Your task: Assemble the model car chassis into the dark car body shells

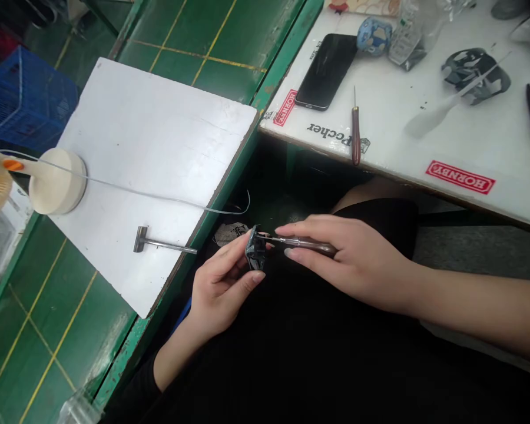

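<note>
While a thin metal tip meets a small dark piece above a lap clad in black, both hands work just off the right edge of the white board that lies on the green desk.

Head view: the left hand, just right of the board's near corner, has its thumb and fingers clenched on the piece, holding it in the air, clear of either desk. The right hand, farther right of the board, grasps a wooden-handled awl, its fingers wrapped along the handle and the forefinger stretched toward the tip, which touches the piece.

On the board, near that same right edge, lies a T-shaped metal tool. A white reel stands at the board's left edge, and a clear line runs from it across the board and curls off the right side. Beyond the board's far right corner, a white desk carries a black phone and a second awl.

By the look of it, this step goes best with the piece braced hard, the awl pushed straight and slowly, and the left fingertips kept out of the tip's line; a slip would send it toward the thumb or the lap.
</note>
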Demonstrator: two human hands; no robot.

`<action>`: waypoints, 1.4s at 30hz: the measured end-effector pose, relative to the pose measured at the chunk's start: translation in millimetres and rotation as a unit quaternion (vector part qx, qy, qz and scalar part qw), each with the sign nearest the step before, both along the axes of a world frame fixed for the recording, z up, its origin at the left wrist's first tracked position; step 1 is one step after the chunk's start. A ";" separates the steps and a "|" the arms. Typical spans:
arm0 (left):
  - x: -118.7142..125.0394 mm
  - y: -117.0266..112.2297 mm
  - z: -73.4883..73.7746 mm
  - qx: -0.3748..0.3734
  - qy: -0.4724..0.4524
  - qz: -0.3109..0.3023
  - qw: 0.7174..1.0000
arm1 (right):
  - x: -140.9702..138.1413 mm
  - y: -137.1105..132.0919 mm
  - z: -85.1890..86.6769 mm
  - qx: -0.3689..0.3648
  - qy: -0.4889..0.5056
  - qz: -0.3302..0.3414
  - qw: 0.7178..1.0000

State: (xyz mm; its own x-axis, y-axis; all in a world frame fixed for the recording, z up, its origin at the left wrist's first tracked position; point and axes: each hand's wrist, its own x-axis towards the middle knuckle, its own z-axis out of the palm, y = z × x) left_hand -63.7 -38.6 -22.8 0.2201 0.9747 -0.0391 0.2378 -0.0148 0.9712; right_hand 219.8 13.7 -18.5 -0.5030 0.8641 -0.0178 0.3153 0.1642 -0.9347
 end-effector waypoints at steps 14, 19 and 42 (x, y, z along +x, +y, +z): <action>0.3 -15.1 10.6 0.029 0.004 -0.122 0.992 | 13.5 -42.4 -11.0 0.369 -0.084 0.021 0.925; -1.3 -12.3 4.8 0.056 0.025 -0.148 0.987 | 7.4 -39.6 -2.1 0.092 0.028 -0.010 0.995; 14.1 -24.8 -21.3 -0.258 -0.107 -0.078 0.957 | 14.9 -50.8 -40.4 0.516 -0.188 0.037 0.835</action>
